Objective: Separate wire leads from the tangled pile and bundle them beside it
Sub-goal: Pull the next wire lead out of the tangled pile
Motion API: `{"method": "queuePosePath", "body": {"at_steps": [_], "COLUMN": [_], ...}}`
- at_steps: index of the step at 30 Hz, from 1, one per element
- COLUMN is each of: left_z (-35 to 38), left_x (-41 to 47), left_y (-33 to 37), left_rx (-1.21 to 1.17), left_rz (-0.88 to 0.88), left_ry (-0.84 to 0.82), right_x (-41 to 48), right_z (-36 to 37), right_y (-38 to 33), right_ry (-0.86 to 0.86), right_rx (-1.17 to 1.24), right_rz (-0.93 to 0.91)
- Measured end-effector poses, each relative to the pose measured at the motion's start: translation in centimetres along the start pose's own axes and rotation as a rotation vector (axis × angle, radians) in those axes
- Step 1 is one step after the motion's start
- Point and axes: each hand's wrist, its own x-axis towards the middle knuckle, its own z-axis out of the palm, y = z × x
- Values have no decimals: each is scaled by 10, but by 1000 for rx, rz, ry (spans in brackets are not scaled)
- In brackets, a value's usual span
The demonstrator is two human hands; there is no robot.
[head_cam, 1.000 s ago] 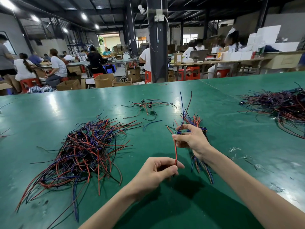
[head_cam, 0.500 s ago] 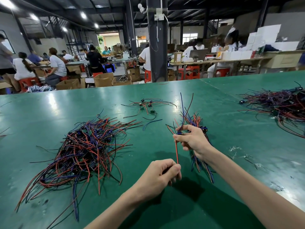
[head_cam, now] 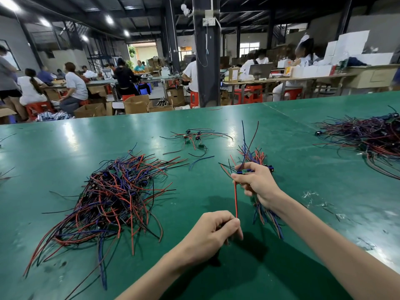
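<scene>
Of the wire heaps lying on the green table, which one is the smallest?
The small cluster at the far middle, only a few loose leads, unlike the big pile and the right-edge heap.

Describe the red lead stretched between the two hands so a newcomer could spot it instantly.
Start at the big tangled pile on the left of the green table, then look right to the two hands. The red lead runs straight between the right hand above and the left hand below. Unlike every other wire, it is taut, alone and lifted off the table.

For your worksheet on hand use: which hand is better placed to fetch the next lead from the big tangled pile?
Left hand: nearer the tangled red-and-blue wire pile; right hand holds the bundle.
</scene>
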Motion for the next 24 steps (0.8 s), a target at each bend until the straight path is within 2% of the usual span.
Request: {"method": "queuePosePath", "body": {"at_steps": [11,18,21,24], "left_z": [0,2,-1,-2], "left_x": [-1,2,4,5], "left_y": [2,-8,-12,-16], "left_rx": [126,-4,-39,-47], "left_rz": [153,0,-36,-59], "left_ry": [66,58,99,137], "right_x": [-4,1,4,7], "right_z": [0,-8,-24,-39], "right_y": [-4,-20,-29,-31], "right_ry": [-24,41,111,197], "right_rx": [1,20,-132,-484], "right_rz": [1,-72,-160,-273]}}
